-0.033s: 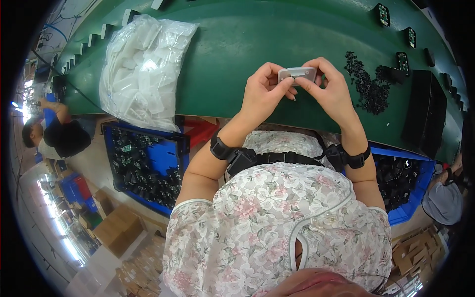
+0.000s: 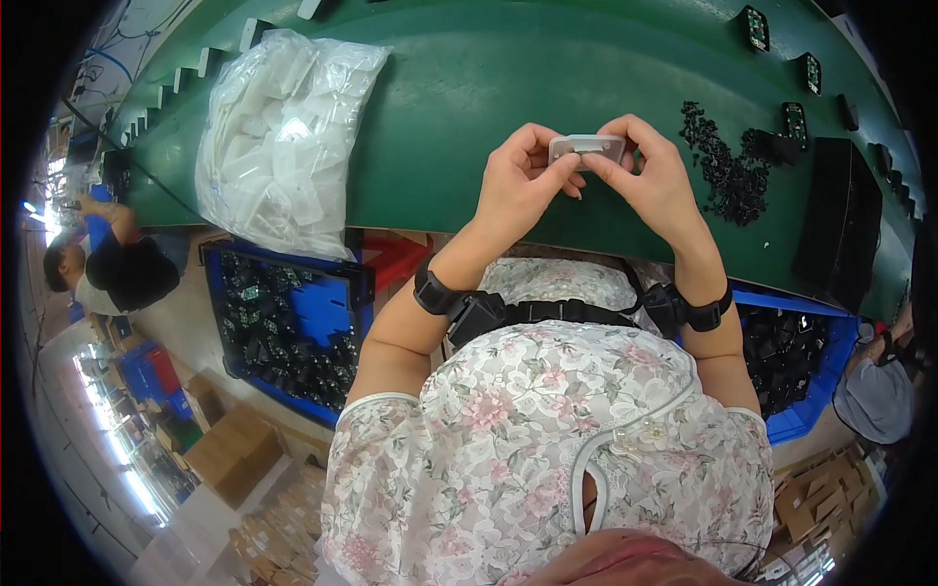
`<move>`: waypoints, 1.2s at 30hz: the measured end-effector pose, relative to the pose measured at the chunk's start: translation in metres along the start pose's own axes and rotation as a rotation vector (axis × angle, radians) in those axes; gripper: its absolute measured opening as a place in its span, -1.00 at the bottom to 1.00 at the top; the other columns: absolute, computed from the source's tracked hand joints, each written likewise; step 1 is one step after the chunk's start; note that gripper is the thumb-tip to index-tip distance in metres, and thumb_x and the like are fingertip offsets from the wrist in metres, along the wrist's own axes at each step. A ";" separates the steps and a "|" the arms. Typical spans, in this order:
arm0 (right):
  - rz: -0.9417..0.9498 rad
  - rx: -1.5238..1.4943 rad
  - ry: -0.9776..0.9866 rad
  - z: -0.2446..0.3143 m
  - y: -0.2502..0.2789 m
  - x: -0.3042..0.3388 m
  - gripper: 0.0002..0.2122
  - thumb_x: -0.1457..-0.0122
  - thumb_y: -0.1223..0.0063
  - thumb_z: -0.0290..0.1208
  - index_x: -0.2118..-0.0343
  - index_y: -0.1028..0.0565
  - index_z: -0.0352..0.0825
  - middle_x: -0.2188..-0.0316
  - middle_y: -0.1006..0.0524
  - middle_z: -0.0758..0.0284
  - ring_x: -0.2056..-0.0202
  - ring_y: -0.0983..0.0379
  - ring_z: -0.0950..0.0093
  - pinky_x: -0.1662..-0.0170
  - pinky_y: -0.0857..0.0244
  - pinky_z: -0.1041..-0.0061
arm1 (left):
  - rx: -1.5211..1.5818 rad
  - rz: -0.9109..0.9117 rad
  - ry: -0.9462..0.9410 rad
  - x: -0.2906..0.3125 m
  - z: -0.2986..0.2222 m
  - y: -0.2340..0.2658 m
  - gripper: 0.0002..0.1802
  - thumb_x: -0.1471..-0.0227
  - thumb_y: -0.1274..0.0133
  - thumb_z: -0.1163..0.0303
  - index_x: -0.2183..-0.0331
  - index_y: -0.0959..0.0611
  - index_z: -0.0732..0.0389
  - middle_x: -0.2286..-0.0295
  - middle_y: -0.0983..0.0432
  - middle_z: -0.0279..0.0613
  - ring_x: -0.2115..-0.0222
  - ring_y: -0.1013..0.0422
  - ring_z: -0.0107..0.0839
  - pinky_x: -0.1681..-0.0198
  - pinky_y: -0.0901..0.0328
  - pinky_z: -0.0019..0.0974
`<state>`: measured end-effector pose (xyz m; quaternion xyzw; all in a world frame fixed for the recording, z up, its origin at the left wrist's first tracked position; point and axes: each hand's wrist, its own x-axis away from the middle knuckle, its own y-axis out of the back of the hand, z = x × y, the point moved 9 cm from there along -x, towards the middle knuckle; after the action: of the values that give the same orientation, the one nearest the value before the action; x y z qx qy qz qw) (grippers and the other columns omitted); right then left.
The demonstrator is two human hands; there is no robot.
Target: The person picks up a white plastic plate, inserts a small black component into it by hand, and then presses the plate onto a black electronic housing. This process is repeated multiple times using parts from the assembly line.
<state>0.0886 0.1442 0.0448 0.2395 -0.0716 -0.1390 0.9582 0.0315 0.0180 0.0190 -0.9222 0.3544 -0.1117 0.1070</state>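
Above the near edge of the green table, both hands hold a small translucent white plastic cover. My left hand pinches its left end, thumb on the near face and fingers curled behind. At the right end, my right hand grips it the same way, with its thumb pressed toward the middle. Something small and dark shows by the thumb tips, too small to make out. To the right of my right hand lies a loose heap of small black parts.
A clear plastic bag of translucent covers lies on the left. Black housings with green circuit boards and a black box stand on the right. Blue bins of black parts sit below the table. Other people are at both sides.
The translucent cover has tipped slightly between my fingers. Both hands stay in the same place.
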 end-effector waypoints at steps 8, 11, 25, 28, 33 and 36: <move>-0.016 -0.109 0.000 -0.014 0.008 -0.014 -0.83 -0.02 -0.19 -0.43 0.44 -0.43 -0.37 0.58 -0.41 0.48 0.55 -0.25 0.71 0.49 -0.14 0.70 | 0.061 0.080 0.067 -0.018 0.006 -0.004 -0.65 -0.12 0.12 0.59 0.03 -0.38 0.41 0.37 -0.50 -0.06 0.43 -0.50 -0.39 0.29 -0.41 -0.41; 0.140 -0.210 -0.237 -0.033 0.013 -0.025 -0.83 -0.04 -0.18 -0.42 0.37 -0.44 -0.36 0.51 -0.45 0.44 0.50 -0.31 0.68 0.41 -0.23 0.68 | -0.007 0.008 0.076 -0.038 0.014 0.014 -0.79 -0.12 0.11 0.58 0.16 -0.39 0.40 0.44 -0.50 -0.07 0.50 -0.47 -0.41 0.37 -0.40 -0.42; -0.645 0.674 -0.221 -0.092 0.254 -0.153 -0.50 0.06 -0.18 -0.13 0.14 -0.35 -0.39 0.32 -0.47 0.01 0.32 -0.45 0.08 0.23 -0.35 0.19 | -1.379 -0.206 -0.552 -0.068 -0.047 -0.019 -0.43 0.16 -0.21 0.08 0.18 -0.48 0.28 0.37 -0.34 -0.06 0.37 -0.35 -0.14 0.35 -0.33 -0.17; -0.372 0.074 0.025 -0.048 0.171 -0.137 -0.59 0.03 -0.11 -0.24 0.17 -0.35 -0.39 0.32 -0.47 0.01 0.32 -0.44 0.09 0.22 -0.35 0.21 | -1.438 -0.160 -0.524 -0.042 -0.034 -0.021 -0.22 0.32 -0.30 0.07 0.11 -0.39 0.32 0.36 -0.32 -0.06 0.32 -0.30 -0.13 0.30 -0.27 -0.18; -0.139 0.313 0.128 -0.018 0.097 -0.070 -0.66 0.02 -0.17 -0.43 0.15 -0.38 -0.30 0.22 -0.46 0.34 0.16 -0.40 0.46 0.07 -0.26 0.52 | -1.355 -0.045 -0.659 -0.040 -0.022 -0.018 -0.25 0.33 -0.32 0.25 0.06 -0.37 0.28 0.22 -0.33 -0.06 0.23 -0.27 -0.12 0.24 -0.20 -0.18; -0.195 0.500 0.140 -0.022 0.094 -0.054 -0.65 0.00 -0.14 -0.48 0.09 -0.40 -0.26 0.17 -0.47 0.27 0.10 -0.40 0.33 0.04 -0.26 0.46 | -1.331 -0.028 -0.637 -0.045 -0.020 -0.013 -0.27 0.28 -0.30 0.29 0.05 -0.36 0.26 0.20 -0.33 -0.07 0.19 -0.26 -0.11 0.21 -0.19 -0.16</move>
<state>0.0635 0.2497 0.0664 0.4833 -0.0138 -0.1916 0.8541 0.0014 0.0552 0.0356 -0.7842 0.2872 0.3988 -0.3789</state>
